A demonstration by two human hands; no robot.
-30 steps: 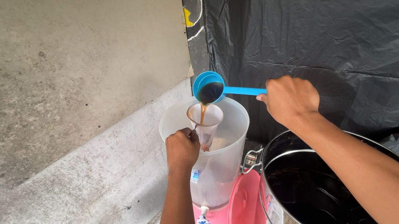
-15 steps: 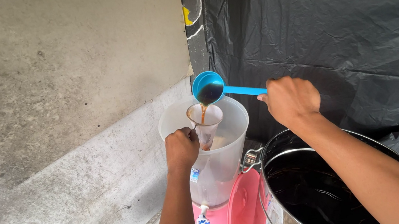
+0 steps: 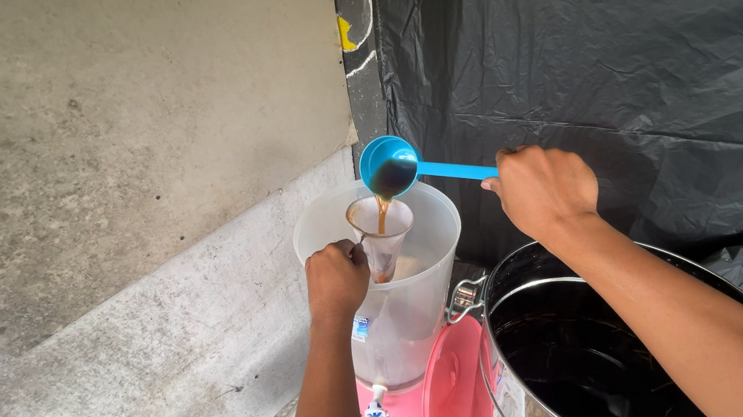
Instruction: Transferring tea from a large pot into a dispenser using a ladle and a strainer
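My right hand [image 3: 541,190] grips the handle of a blue ladle [image 3: 390,167], tilted so a thin stream of dark brown liquid runs from its bowl. The stream falls into a cloth strainer [image 3: 383,232] that my left hand [image 3: 336,278] holds by its handle over the mouth of a translucent plastic dispenser jug [image 3: 424,280]. The jug has a pink base with a small white tap [image 3: 379,403]. Brown liquid shows in the lower part of the strainer.
A large steel pot [image 3: 616,348] with dark liquid inside stands at the right, under my right forearm. A pink lid [image 3: 447,387] leans between jug and pot. Black plastic sheeting [image 3: 645,42] hangs behind. A grey concrete wall and ledge [image 3: 103,284] fill the left.
The ladle keeps pouring, and both hands hold nearly the same place. The stream into the strainer continues.
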